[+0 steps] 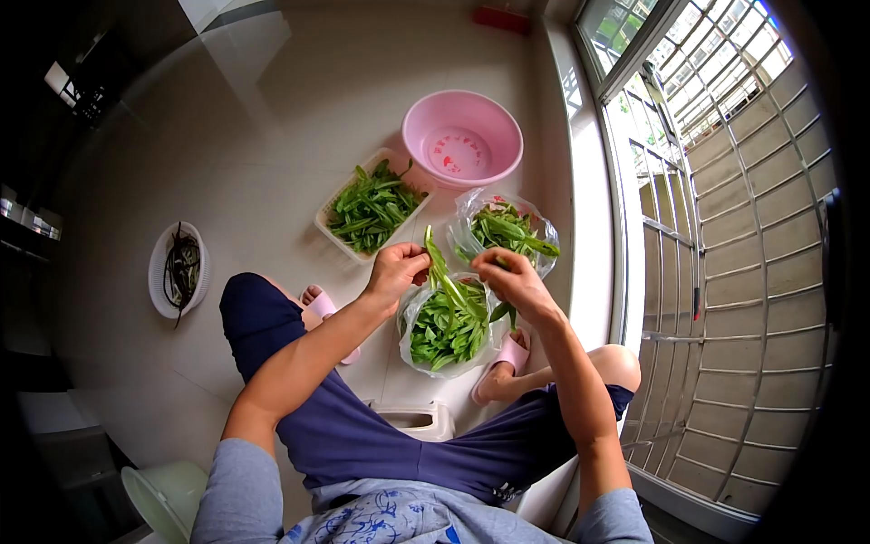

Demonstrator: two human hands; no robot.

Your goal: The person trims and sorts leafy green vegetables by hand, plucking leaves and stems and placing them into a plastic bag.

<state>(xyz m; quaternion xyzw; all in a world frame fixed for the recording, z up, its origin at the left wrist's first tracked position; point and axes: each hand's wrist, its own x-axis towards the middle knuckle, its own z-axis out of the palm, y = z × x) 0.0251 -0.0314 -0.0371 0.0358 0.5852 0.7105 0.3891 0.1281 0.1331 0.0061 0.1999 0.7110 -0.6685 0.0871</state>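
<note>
My left hand (401,272) pinches a light green leafy stem (439,263) above the near bag of greens. To its right, my right hand (512,279) is closed around some dark green leaves (504,313) that hang below the fingers. Beneath both hands, cut greens (446,334) fill a clear plastic bag (490,352). Just beyond my right hand is another clear bag (462,220) with leafy greens (509,228) in it. A rectangular basket (337,238) of green leaves (372,207) stands beyond my left hand.
A pink basin (462,150) stands beyond the basket. At the left, a white oval basket (159,276) holds dark, long pods (184,267). A small stool (439,422) is between my legs. A green bucket (168,494) sits at lower left. A barred window (734,299) lines the right.
</note>
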